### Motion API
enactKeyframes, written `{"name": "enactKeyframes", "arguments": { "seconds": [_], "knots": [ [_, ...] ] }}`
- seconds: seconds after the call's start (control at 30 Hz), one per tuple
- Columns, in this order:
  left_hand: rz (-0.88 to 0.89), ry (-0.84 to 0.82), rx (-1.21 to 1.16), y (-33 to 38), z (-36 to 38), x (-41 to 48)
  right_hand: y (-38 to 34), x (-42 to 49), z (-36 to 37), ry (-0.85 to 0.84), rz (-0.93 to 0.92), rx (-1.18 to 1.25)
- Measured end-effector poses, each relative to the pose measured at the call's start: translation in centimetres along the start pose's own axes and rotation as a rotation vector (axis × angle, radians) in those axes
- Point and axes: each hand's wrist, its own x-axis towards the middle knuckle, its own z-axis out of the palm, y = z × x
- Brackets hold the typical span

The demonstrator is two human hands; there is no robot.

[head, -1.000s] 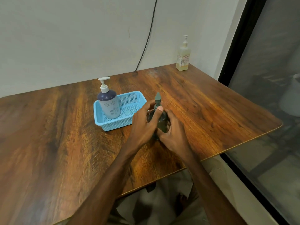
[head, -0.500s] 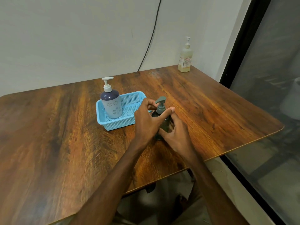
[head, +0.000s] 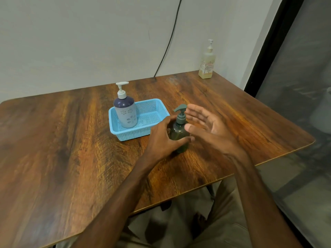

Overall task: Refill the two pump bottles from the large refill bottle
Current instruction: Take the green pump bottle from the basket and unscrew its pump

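Observation:
A dark green pump bottle (head: 179, 132) stands upright on the wooden table (head: 71, 149), just right of the blue basket (head: 132, 135). My left hand (head: 163, 138) grips its body from the left, thumb across the front. My right hand (head: 206, 124) hovers open beside the pump head, fingers spread, palm facing left, not touching the bottle. A grey pump bottle (head: 125, 109) with a purple shoulder and white pump stands in the basket's left end. A pale yellow pump bottle (head: 206, 63) stands at the table's far right corner by the wall.
A black cable (head: 168, 42) runs down the wall behind the table. The table's right edge (head: 286, 154) borders a dark glass panel. My lap shows below the near edge.
My right hand has let go of the green bottle's pump and opened, moving right. The pump head has turned. My left hand has slid down to hold the bottle's body.

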Motion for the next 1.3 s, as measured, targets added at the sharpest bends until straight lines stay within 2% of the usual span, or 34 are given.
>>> {"name": "enactKeyframes", "arguments": {
  "seconds": [0.17, 0.23, 0.4, 0.6, 0.77, 1.03, 1.17, 1.3],
  "knots": [
    [0.006, 0.019, 0.011, -0.4, 0.1, 0.3, 0.4, 1.5, 3.1, 0.301, -0.033, -0.246],
    [0.005, 0.025, 0.012, -0.4, 0.2, 0.4, 0.6, 1.9, 3.3, 0.361, -0.07, -0.269],
    [-0.005, 0.017, 0.031, -0.7, 0.3, 1.0, -0.1, 2.4, 2.8, 0.291, -0.068, -0.276],
    [-0.024, -0.049, 0.024, -0.4, 0.3, 1.6, -1.5, 2.1, 1.5, 0.242, -0.025, -0.108],
    [-0.029, -0.074, 0.003, -0.7, 0.1, 2.3, -4.2, 2.2, -0.1, 0.288, -0.152, -0.052],
    [-0.002, -0.111, -0.007, -1.3, 0.0, 3.3, -8.3, 3.1, -3.6, 0.493, -0.355, -0.019],
    [0.003, -0.122, -0.011, -1.4, 0.2, 3.8, -8.0, 3.8, -5.5, 0.514, -0.279, -0.145],
    [0.012, -0.125, -0.003, -1.7, 0.4, 4.3, -4.8, 4.0, -6.3, 0.494, -0.063, -0.369]
  ]
}}
